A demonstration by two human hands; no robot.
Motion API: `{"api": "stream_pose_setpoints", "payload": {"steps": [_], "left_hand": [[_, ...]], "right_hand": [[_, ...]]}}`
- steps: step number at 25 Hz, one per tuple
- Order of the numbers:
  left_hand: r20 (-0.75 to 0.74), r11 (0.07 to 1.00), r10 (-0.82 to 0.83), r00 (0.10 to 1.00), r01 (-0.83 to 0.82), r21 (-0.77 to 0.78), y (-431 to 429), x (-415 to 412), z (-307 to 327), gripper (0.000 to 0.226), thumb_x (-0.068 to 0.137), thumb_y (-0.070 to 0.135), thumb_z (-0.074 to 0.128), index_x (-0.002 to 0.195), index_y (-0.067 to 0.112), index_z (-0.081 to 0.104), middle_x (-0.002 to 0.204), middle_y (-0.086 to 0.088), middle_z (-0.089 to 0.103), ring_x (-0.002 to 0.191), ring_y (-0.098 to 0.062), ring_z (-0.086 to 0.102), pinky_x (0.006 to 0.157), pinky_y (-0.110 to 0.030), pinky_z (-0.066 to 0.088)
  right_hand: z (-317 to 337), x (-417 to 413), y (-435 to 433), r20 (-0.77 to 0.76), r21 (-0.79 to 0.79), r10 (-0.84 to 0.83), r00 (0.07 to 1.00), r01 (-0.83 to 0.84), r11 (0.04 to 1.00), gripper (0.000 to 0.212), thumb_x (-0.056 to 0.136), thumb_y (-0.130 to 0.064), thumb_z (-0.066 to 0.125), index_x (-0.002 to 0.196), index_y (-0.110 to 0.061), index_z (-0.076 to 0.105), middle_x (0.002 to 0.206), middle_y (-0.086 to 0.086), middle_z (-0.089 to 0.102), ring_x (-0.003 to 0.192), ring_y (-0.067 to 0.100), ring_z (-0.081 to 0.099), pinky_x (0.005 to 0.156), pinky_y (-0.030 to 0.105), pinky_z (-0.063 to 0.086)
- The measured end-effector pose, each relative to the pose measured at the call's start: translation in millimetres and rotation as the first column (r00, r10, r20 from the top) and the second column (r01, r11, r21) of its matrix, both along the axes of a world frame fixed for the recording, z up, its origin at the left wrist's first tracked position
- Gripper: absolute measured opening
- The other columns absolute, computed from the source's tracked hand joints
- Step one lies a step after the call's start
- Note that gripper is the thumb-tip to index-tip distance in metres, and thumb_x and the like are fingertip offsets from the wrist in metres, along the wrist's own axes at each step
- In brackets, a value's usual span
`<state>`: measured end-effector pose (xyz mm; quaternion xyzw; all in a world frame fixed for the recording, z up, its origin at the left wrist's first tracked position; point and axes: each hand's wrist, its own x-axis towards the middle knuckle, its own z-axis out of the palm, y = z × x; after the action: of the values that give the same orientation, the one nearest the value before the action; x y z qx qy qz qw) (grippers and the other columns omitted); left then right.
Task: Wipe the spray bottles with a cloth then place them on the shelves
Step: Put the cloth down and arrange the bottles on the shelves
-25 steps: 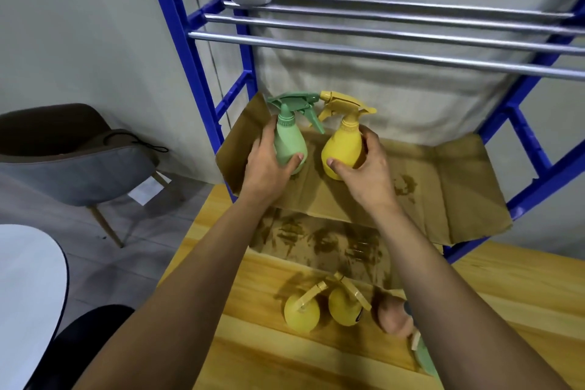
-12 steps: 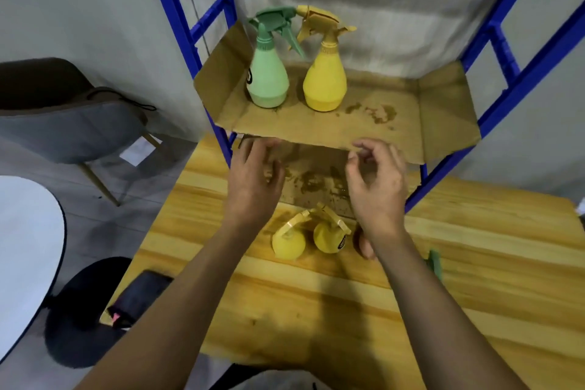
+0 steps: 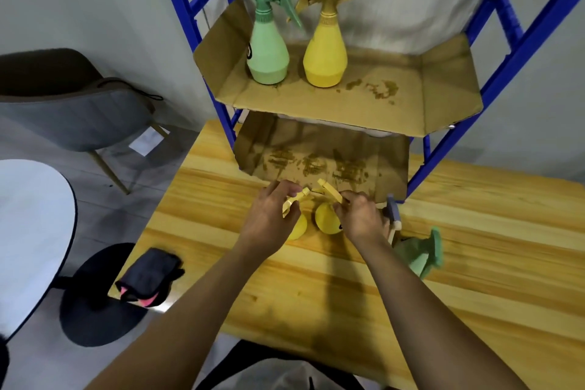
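A green spray bottle point(image 3: 268, 54) and a yellow spray bottle point(image 3: 324, 55) stand side by side on the cardboard-lined shelf point(image 3: 411, 104). On the wooden table point(image 3: 474, 263) below stand two more yellow spray bottles. My left hand point(image 3: 269, 218) curls round the neck of the left yellow bottle point(image 3: 299, 225). My right hand point(image 3: 359, 220) pinches the trigger head of the right yellow bottle point(image 3: 326, 220). A dark cloth with a pink edge point(image 3: 147, 277) lies at the table's left corner, apart from both hands.
Another green spray bottle point(image 3: 418, 252) lies tilted at the right of my right wrist, with a blue-headed bottle point(image 3: 392, 212) behind it. The blue shelf frame point(image 3: 506, 51) rises at the table's back. A grey chair point(image 3: 79, 108) and a white round table point(image 3: 28, 231) stand at the left.
Both hands let go of the green and yellow bottles on the shelf, came down to the table and closed on the two yellow bottles there. The view tilted downward.
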<state>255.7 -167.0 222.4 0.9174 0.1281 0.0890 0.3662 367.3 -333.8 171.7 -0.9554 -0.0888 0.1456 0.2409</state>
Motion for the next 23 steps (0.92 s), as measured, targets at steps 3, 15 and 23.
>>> {"api": "stream_pose_setpoints", "payload": {"steps": [3, 15, 23], "left_hand": [[-0.025, 1.000, -0.003, 1.000, 0.003, 0.013, -0.4, -7.5, -0.1, 0.027, 0.098, 0.014, 0.065, 0.123, 0.022, 0.062, 0.112, 0.012, 0.057, 0.108, -0.017, 0.055, 0.091, -0.043, 0.053], [0.028, 0.999, 0.011, 1.000, -0.010, -0.048, -5.0, 13.9, 20.4, 0.024, 0.097, 0.012, 0.065, 0.119, 0.022, 0.065, 0.116, 0.004, 0.064, 0.099, -0.012, 0.059, 0.086, -0.033, 0.054], [0.081, 0.999, 0.015, 0.997, -0.012, -0.040, -4.1, 13.1, 19.8, 0.021, 0.096, 0.006, 0.066, 0.115, 0.016, 0.068, 0.116, 0.002, 0.066, 0.097, -0.018, 0.061, 0.086, -0.035, 0.054]], "right_hand": [[-1.9, -3.6, -1.7, -0.002, 0.048, -0.021, 1.000, 0.022, 0.999, 0.019, 0.099, -0.039, 0.057, 0.113, -0.030, 0.067, 0.103, 0.002, 0.070, 0.095, 0.027, 0.068, 0.077, 0.036, 0.052], [165.6, 14.3, -33.0, 0.421, 0.670, -0.244, 0.874, -0.118, 0.733, 0.023, 0.099, -0.041, 0.060, 0.117, -0.029, 0.069, 0.102, -0.004, 0.065, 0.090, 0.008, 0.063, 0.076, 0.026, 0.054], [222.4, 89.2, -8.4, 0.452, 0.640, -0.338, 0.826, -0.036, 0.768, 0.022, 0.102, -0.033, 0.056, 0.113, -0.019, 0.070, 0.102, 0.003, 0.070, 0.090, 0.019, 0.065, 0.081, 0.035, 0.054]]}}
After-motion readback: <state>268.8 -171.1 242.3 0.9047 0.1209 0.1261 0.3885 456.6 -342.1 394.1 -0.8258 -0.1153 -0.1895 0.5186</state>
